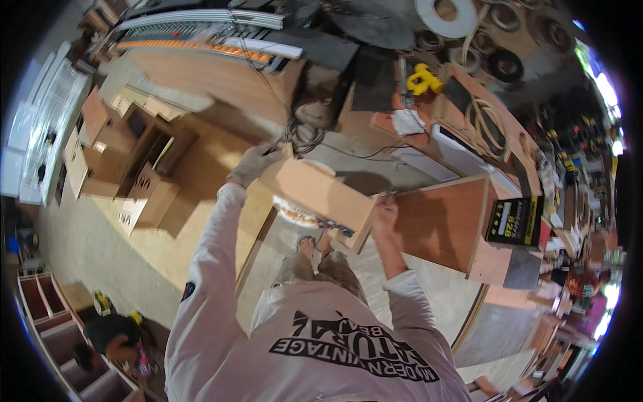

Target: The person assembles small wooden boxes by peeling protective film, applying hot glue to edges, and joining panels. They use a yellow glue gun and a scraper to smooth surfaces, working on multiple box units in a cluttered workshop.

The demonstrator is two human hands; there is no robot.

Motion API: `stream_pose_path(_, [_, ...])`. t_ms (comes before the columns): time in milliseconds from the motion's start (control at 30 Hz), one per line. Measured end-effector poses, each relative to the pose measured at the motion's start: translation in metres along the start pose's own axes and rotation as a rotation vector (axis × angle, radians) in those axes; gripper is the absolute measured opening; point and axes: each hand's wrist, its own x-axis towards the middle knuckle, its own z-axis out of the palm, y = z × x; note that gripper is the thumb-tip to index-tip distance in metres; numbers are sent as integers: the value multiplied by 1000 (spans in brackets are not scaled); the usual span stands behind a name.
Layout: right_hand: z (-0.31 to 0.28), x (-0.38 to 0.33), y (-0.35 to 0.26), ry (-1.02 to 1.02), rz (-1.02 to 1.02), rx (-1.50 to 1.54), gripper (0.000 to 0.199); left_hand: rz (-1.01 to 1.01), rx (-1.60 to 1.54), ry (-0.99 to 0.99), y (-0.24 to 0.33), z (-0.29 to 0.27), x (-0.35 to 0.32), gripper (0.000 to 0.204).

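My left hand (253, 164), in a pale glove, grips the far left end of a light brown wooden board (315, 191). My right hand (384, 213) grips the board's near right corner, next to the edge of a brown workbench panel (442, 221). The board is held tilted above the floor, in front of my legs. Under it I see my feet (309, 246) and a round white and orange thing (295, 213), partly hidden by the board. My white long-sleeved shirt fills the lower middle of the view.
A black box with yellow print (516, 221) lies on the workbench at right. A yellow tool (423, 80) and coils of banding (462, 17) lie farther back. Cardboard boxes (144, 197) stand at left, wooden drawer frames (60, 328) at lower left, large wood sheets (221, 77) behind.
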Motion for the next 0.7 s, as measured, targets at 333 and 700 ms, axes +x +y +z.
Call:
stream_pose_path(333, [-35,-2,-32,-14,136,563,55,196,731,259,31,8,-15,40])
stream_pose_path(700, [-193,-51,-76,-369,-138,1033,45,-24,-335,-127,246,252,-134,31])
